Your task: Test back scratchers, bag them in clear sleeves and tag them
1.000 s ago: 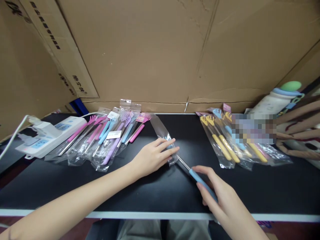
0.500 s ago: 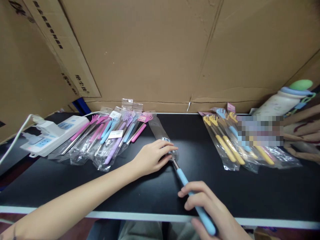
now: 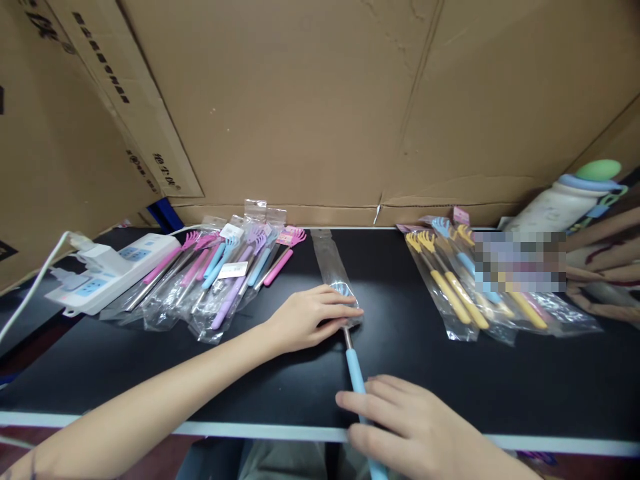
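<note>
A back scratcher (image 3: 355, 371) with a light blue handle and a metal shaft points away from me, its blue claw head inside the lower end of a clear plastic bag (image 3: 328, 257). My left hand (image 3: 311, 317) lies over the bag's near end, fingers together and pressed on it where the shaft comes out. Around the blue handle close the fingers of my right hand (image 3: 407, 420), near the table's front edge. The handle's bottom end runs out of the picture.
Several bagged back scratchers (image 3: 235, 273) in pink, blue and purple lie left, beside a white power strip (image 3: 120, 270) with plugs. More bagged ones (image 3: 450, 287), mostly yellow, lie right. A bottle (image 3: 557, 207) leans behind them. Cardboard (image 3: 300, 100) walls the black table (image 3: 280, 400).
The back scratcher's handle has swung left and now lines up more closely with the bag. My right hand has shifted left with it; the bag lies straighter, and more of the claw head shows inside.
</note>
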The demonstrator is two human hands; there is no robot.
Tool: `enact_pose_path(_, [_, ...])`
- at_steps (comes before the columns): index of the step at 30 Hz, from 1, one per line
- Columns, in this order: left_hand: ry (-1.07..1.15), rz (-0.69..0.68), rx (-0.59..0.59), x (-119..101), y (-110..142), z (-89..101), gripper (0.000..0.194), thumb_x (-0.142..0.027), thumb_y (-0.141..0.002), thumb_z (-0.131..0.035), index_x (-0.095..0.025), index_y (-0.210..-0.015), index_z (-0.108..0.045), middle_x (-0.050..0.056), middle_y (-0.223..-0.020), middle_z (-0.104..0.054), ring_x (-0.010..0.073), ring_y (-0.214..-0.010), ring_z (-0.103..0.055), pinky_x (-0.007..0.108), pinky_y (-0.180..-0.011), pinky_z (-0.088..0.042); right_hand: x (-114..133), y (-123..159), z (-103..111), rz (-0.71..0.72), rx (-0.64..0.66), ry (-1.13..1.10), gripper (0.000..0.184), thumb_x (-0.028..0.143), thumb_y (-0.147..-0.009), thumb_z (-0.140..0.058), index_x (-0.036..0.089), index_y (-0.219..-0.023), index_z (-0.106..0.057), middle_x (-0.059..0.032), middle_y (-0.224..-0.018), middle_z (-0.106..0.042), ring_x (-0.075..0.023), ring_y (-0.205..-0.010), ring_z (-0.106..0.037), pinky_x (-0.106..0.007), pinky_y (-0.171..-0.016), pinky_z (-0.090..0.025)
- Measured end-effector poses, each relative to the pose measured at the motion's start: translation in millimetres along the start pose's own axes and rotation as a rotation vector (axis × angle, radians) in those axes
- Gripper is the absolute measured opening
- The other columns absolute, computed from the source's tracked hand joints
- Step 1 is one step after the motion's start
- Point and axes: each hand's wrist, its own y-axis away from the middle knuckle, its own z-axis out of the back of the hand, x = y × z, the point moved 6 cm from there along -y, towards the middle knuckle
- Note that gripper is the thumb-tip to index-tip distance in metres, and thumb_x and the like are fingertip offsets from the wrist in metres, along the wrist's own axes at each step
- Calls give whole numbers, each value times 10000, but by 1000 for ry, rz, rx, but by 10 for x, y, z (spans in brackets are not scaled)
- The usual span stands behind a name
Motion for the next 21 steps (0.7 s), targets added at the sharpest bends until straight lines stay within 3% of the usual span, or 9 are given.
enact_pose_path(5, [6,-2,13,-8,2,-6,294,-262,-939,-458,-268,-1190,-611,-11,-1231,-619,146,-1121,-537,288,-977,-458,-139,-41,9,-59,42,40,235,370,-801,-613,217,-979,-613,-65,-1160,-639,-211,-847,-599,-335,-728,-477])
enact_pose_path(9, [12,-13,7,-3,3,1,295,-260,-942,-455,-258,-1196,-607,-9,-1245,-611,148,-1146,-522,304,-1016,-433,-332,-36,14,-117,-46,127,241,234,-771,-622,216,-1011,-602,-82,-1176,-609,-237,-932,-584,-363,-758,-474])
enact_pose_path(14, [2,-4,-1,32,7,-15,302,-264,-943,-449,-256,-1208,-594,1,-1251,-606,160,-1133,-525,312,-979,-464,-542,-87,15,-226,-132,184,301,149,-712,-636,170,-1001,-553,-100,-1057,-606,-245,-936,-571,-367,-725,-495])
enact_pose_path(21, [-14,-17,-8,19,4,-18,289,-263,-944,-442,-238,-1173,-616,7,-1251,-603,173,-1116,-524,323,-968,-471,-834,-186,102,-364,-173,289,372,252,-722,-671,172,-1044,-502,-94,-1010,-590,-243,-910,-572,-342,-689,-485])
